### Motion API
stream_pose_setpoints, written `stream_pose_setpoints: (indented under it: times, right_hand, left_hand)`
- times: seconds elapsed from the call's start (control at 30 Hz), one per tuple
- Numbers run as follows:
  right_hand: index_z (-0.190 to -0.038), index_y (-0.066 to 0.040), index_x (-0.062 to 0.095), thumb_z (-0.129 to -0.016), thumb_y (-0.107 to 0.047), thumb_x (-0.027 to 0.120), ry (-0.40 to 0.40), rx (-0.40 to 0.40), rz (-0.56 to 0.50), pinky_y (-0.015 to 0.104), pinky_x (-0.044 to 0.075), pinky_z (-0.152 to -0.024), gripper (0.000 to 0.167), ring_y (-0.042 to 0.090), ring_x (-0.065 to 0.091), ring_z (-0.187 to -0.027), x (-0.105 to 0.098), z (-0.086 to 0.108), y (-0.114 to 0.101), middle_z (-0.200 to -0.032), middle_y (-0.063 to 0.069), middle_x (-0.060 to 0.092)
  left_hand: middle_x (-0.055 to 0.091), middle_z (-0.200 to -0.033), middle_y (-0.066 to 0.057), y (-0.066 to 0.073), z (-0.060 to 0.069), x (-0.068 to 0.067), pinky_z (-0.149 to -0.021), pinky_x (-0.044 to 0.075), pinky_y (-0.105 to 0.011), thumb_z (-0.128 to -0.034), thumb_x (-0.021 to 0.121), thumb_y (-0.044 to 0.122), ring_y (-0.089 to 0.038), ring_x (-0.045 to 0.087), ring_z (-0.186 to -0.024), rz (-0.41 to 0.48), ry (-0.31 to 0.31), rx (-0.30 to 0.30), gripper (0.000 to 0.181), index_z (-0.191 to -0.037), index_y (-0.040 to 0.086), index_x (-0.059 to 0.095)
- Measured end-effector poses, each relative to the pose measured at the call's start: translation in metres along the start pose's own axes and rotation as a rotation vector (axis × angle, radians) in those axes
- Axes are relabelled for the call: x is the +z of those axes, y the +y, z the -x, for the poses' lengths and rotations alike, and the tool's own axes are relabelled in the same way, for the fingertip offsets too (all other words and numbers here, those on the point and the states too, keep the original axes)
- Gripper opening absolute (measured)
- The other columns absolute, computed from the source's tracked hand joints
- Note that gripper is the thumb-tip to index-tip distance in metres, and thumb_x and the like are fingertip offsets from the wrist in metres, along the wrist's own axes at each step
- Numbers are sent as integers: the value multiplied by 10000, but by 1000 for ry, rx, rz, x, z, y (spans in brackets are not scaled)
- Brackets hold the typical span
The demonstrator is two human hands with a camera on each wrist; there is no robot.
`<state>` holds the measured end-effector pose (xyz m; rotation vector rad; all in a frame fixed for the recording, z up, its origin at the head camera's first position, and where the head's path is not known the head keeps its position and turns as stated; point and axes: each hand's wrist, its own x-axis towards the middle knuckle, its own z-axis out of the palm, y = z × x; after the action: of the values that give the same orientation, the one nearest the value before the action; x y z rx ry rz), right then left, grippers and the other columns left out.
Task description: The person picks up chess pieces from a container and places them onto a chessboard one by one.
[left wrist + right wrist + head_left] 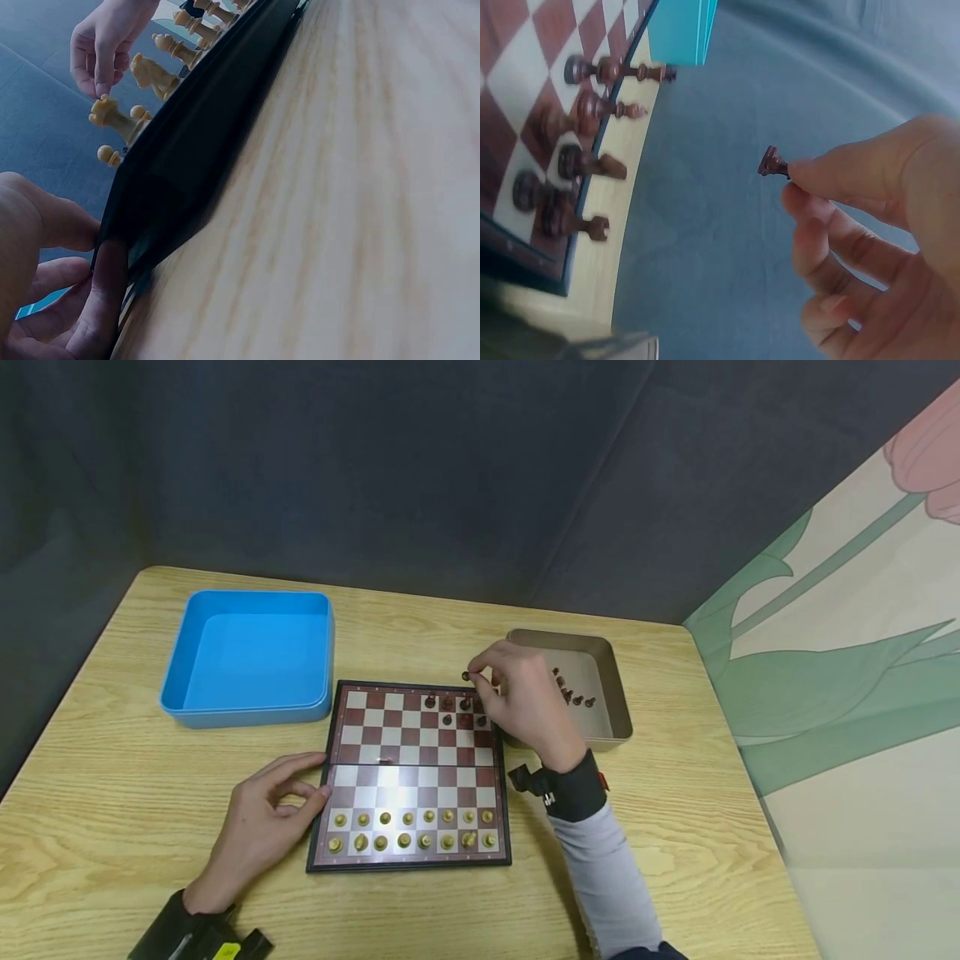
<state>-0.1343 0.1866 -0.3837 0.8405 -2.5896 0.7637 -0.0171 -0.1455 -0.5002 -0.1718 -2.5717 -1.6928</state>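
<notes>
My right hand (528,697) pinches a small dark brown chess piece (771,161) between thumb and forefinger, above the far right edge of the chessboard (408,777). Its base shows in the right wrist view; the fingertips cover the rest, so its kind is unclear. Several dark chess pieces (447,702) stand at the board's far right corner, partly behind that hand. Along the near side stand two rows of gold chess pieces (404,841). My left hand (258,818) rests its thumb and fingers against the board's left edge, thumb and forefinger apart.
At the right, a beige tray (618,693) holds several more dark pieces (577,700). A blue tray (251,718) stands at the back left. The wooden table (112,760) ends at a dark curtain (390,485), with a flower-patterned surface (840,693) on the right.
</notes>
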Motion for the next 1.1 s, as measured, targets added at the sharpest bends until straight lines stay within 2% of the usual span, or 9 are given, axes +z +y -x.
stream_pose_setpoints:
  times: [0.23,0.53,0.83,1.1]
  right_hand:
    - [-1015,-68,801,-979,-43,726,-50,-14,12,262,457,-555,88,141,570,-702,10,0,-11,-1032,57,754]
    - [-1018,-65,812,-963,-24,739,-86,-60,12,255,531,-627,100,122,627,-745,20,0,-17,-1024,45,765]
    - [-1024,-79,812,-958,-41,742,-179,-53,35,255,563,-667,103,107,660,-800,30,0,-24,-1008,8,765]
    - [-1020,-79,818,-949,-43,775,-226,-46,42,257,600,-686,91,124,702,-829,36,1,-24,-1000,18,772]
  left_hand:
    - [696,-1214,-177,1,0,0,-651,647,-223,-942,783,-22,-19,738,-826,14,5,17,441,-1369,32,689]
    - [707,-1195,-168,0,0,0,-636,637,-208,-933,798,-15,-5,732,-827,9,15,16,458,-1374,44,691]
    - [701,-1252,-178,1,0,-1,-635,633,-200,-933,801,-8,-7,733,-830,9,16,12,458,-1374,48,694]
    - [710,-1178,-154,-1,0,0,-625,639,-222,-929,786,-36,-2,736,-820,-12,10,23,443,-1357,29,694]
